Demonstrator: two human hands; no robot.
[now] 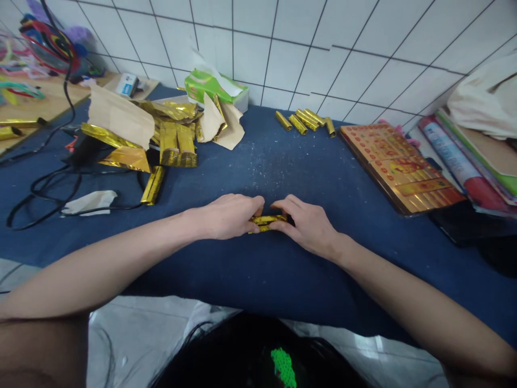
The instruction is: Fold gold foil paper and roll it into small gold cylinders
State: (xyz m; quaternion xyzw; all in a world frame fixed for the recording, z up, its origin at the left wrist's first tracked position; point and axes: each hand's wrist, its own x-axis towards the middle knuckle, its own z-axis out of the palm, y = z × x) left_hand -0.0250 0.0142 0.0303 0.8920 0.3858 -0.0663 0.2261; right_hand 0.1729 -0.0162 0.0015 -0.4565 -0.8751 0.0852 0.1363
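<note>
Both hands meet at the middle of the dark blue table cover (pixel 283 161). My left hand (pixel 228 215) and my right hand (pixel 309 226) have their fingers curled round a small roll of gold foil paper (pixel 267 221), which lies on the cloth between them. Only the roll's middle shows; its ends are under my fingers.
Several finished gold rolls (pixel 305 121) lie at the back by the tiled wall. A heap of gold foil sheets and brown paper (pixel 161 132) sits at the back left, with black cables (pixel 48 188) beside it. A stack of printed gold sheets (pixel 399 167) lies at the right.
</note>
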